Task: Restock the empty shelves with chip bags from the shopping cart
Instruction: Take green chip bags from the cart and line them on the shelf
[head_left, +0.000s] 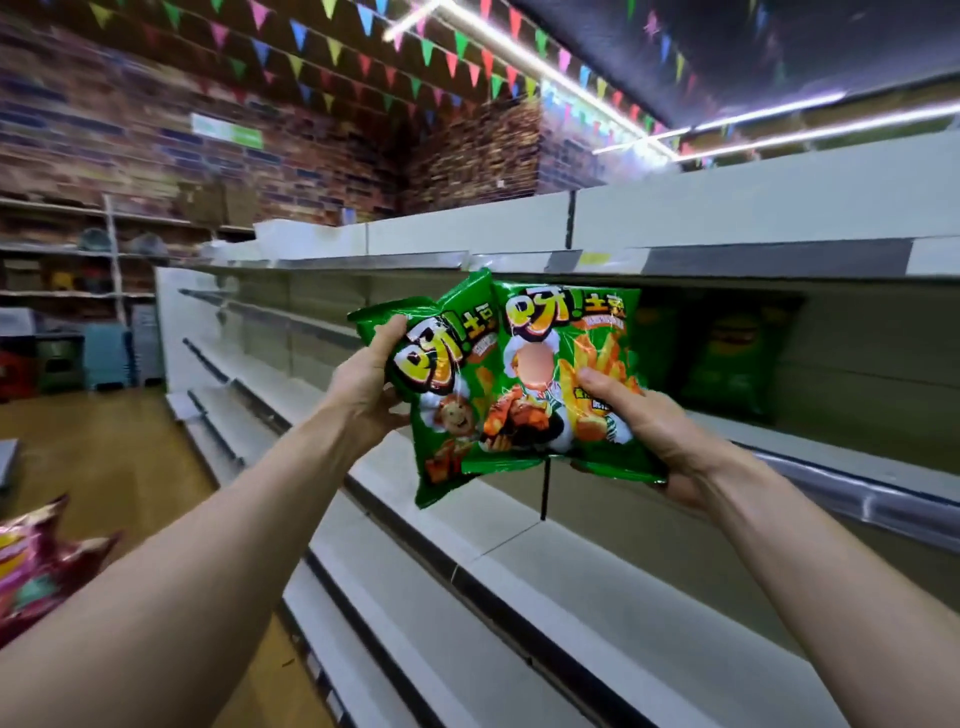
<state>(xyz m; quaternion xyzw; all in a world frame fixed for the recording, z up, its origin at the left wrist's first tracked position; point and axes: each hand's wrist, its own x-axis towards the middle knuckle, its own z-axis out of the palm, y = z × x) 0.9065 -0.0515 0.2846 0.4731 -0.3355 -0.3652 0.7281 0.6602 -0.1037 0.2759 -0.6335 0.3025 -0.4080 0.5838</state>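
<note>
I hold two green chip bags side by side in front of the white shelving. My left hand (366, 387) grips the left green bag (447, 384) by its left edge, thumb on its front. My right hand (652, 434) grips the right green bag (566, 364) from below, thumb pressed on its front. The two bags overlap in the middle. Both hang in the air just before the second shelf (841, 462) from the top. Two darker green chip bags (732, 364) stand upright at the back of that shelf, to the right of my hands.
Long white shelves (467, 551) run from the lower right to the far left in several tiers. Pink and red chip bags (36, 566) show at the left edge, low down. A wooden floor aisle (98, 457) lies left; stocked racks and a brick wall stand beyond.
</note>
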